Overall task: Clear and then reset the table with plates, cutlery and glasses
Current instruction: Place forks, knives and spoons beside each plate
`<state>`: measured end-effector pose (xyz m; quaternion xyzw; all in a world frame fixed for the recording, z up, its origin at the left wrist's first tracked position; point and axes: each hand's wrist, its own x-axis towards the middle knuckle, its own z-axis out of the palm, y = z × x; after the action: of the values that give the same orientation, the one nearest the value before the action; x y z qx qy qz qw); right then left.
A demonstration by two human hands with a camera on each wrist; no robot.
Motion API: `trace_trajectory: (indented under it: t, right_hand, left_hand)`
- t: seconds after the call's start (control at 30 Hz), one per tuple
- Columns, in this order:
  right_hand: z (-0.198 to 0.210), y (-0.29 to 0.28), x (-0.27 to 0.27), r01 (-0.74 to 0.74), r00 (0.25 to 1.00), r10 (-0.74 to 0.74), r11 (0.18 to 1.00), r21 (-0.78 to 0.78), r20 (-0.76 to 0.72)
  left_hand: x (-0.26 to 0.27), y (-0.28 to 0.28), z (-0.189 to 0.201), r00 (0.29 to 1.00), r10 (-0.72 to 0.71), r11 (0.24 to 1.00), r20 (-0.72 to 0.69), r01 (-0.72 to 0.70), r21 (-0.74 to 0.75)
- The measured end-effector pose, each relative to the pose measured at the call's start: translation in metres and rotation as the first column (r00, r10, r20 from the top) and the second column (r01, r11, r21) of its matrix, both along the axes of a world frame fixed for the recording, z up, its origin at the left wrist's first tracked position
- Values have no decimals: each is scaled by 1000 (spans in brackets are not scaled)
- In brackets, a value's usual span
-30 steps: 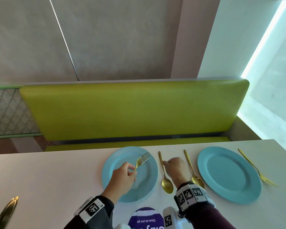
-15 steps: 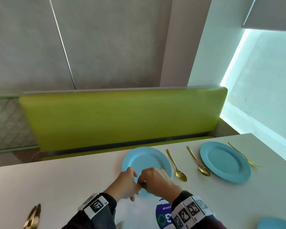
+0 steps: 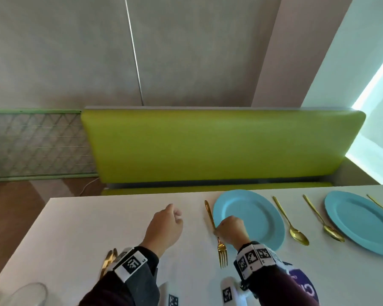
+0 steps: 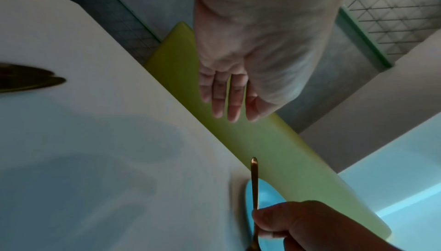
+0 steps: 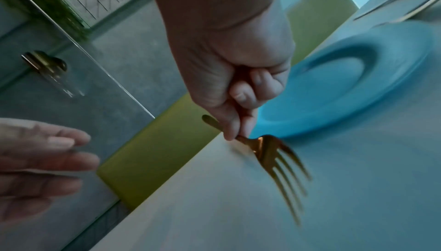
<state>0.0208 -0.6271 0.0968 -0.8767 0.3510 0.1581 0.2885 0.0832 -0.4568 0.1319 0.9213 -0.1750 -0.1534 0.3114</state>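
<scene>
Right hand [image 3: 230, 228] pinches the gold fork [image 3: 222, 250] by its handle, tines pointing near, just left of the blue plate [image 3: 259, 215] on the bench [image 3: 75, 228]. Left hand [image 3: 164, 224] hovers further left, fingers relaxed, holding nothing.

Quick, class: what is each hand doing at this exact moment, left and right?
Left hand: open, fingers straight in the left wrist view, holding nothing.
Right hand: closed on the gold fork, pinching its handle beside the blue plate.
</scene>
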Motion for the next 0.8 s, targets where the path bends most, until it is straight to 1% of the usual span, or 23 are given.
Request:
trace_trajectory:
  t: [0.03, 0.07, 0.1, 0.17, 0.2, 0.33, 0.5, 0.8]
  right_hand:
    - [-9, 1, 9, -48, 997, 44, 997, -67, -57]
    - [-18, 3, 16, -47, 995, 38, 994, -97, -87]
    - [-25, 5, 23, -3, 997, -3, 997, -77, -76]
    - [-31, 11, 34, 36, 997, -37, 999, -19, -62]
    - [-33, 13, 39, 50, 997, -50, 999, -14, -58]
    - [-33, 21, 54, 110, 994, -110, 994, -11, -5]
    - [-30, 24, 62, 150, 988, -147, 986, -69, 54]
    - [-23, 24, 59, 126, 991, -119, 982, -143, 52]
  left_hand:
    - [3, 4, -5, 1000, 4, 1000, -17, -4, 8]
    - [6, 7, -10, 1000, 2, 1000, -31, -2, 16]
    - [9, 10, -14, 999, -4, 1000, -38, 4, 24]
    - [14, 15, -20, 999, -2, 1000, -39, 3, 27]
    - [16, 17, -21, 999, 3, 1000, -36, -2, 26]
    - [22, 23, -26, 1000, 22, 1000, -15, -22, 13]
    - [24, 28, -31, 999, 45, 999, -15, -45, 4]
    - [16, 41, -29, 995, 89, 996, -41, -88, 29]
